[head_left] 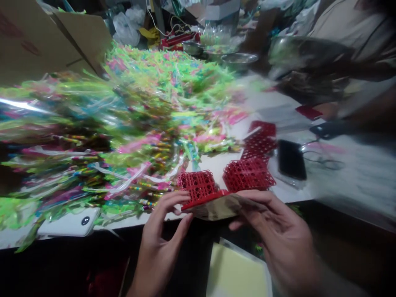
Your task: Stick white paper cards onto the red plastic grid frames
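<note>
My left hand [163,235] and my right hand [275,235] both grip a red plastic lattice piece [196,185] from either side. A pale gold foil sheet [213,208] lies along its lower edge. The fingers of my right hand rest on the foil and on a second red lattice block [249,175], which stands just behind it. More red lattice pieces [260,140] lie further along the white table [229,163]. To the left, a large heap of green, pink and beaded plastic strands [123,123] spreads close to my left hand.
A black phone [291,160] lies right of the red pieces, and a white phone [69,222] sits at the table's front edge. Metal bowls [238,60] stand at the back. A co-worker's blurred arm [349,115] reaches in at right. Cardboard [40,41] rises at back left.
</note>
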`<state>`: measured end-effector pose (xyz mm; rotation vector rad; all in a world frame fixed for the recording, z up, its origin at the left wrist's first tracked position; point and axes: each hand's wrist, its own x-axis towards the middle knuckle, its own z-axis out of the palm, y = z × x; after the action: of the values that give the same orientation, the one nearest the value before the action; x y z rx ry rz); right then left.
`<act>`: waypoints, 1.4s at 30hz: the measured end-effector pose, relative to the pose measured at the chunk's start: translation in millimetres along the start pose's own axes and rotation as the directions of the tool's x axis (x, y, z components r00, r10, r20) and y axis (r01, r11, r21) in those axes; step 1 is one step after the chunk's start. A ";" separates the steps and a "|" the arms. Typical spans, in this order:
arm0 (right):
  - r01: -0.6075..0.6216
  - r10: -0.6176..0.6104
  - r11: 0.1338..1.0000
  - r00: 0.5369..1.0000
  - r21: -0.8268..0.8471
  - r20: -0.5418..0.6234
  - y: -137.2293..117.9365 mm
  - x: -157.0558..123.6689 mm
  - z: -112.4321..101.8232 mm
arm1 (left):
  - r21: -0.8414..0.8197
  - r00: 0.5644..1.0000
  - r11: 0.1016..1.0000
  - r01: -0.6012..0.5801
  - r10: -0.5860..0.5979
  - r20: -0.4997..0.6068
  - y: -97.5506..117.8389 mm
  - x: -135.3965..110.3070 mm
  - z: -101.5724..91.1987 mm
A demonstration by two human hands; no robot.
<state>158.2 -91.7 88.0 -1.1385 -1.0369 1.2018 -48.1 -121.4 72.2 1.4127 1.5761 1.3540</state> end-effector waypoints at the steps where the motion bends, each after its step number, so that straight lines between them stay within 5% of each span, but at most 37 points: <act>1: 0.088 -0.091 0.993 0.995 -0.084 -0.031 -1.9 -2.2 2.7 | 0.116 0.995 0.989 -0.091 0.096 -0.040 3.2 -0.9 -0.8; 3: 0.294 -0.294 0.921 0.955 -0.255 0.040 -6.9 -5.6 6.3 | 0.187 0.972 0.960 -0.210 0.225 -0.064 11.3 -5.2 -3.4; 7: 0.626 -0.519 0.697 0.777 -0.349 0.357 -17.4 -5.8 4.1 | -0.041 0.964 0.975 -0.220 0.223 0.145 28.7 -13.4 -7.3; 9: 0.681 -0.548 0.672 0.721 -0.290 0.423 -19.2 -3.8 0.7 | -0.101 0.969 0.977 -0.191 0.204 0.140 34.2 -13.6 -7.0; 12: 0.669 -0.533 0.720 0.703 -0.184 0.471 -15.8 -2.5 -3.7 | -0.148 0.980 0.974 -0.171 0.183 0.077 36.1 -12.8 -5.6; 15: 0.634 -0.516 0.762 0.718 -0.131 0.468 -12.0 -4.3 -4.8 | -0.175 0.981 0.970 -0.168 0.182 0.064 33.6 -15.0 -5.1; 23: 0.470 -0.436 0.882 0.843 -0.040 0.316 -17.0 -12.2 13.1 | -0.175 0.988 0.972 -0.155 0.153 -0.024 35.2 -21.3 -1.1; 28: 0.262 -0.268 0.964 0.947 0.054 0.180 -13.5 -19.4 22.5 | -0.197 0.991 0.974 -0.109 0.091 -0.097 38.3 -20.1 5.3; 38: 0.261 -0.257 0.965 0.954 -0.006 0.156 -1.8 -14.7 20.3 | -0.168 0.962 0.962 -0.215 0.179 -0.205 28.1 -19.9 10.9; 42: 0.228 -0.180 0.954 0.956 -0.197 0.234 14.2 -27.2 21.1 | -0.131 0.958 0.952 -0.275 0.260 -0.121 25.6 -18.9 15.1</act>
<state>132.8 -116.7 77.1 -1.0554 -1.4478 1.0766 -21.5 -137.6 88.7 1.5279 1.3493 1.6898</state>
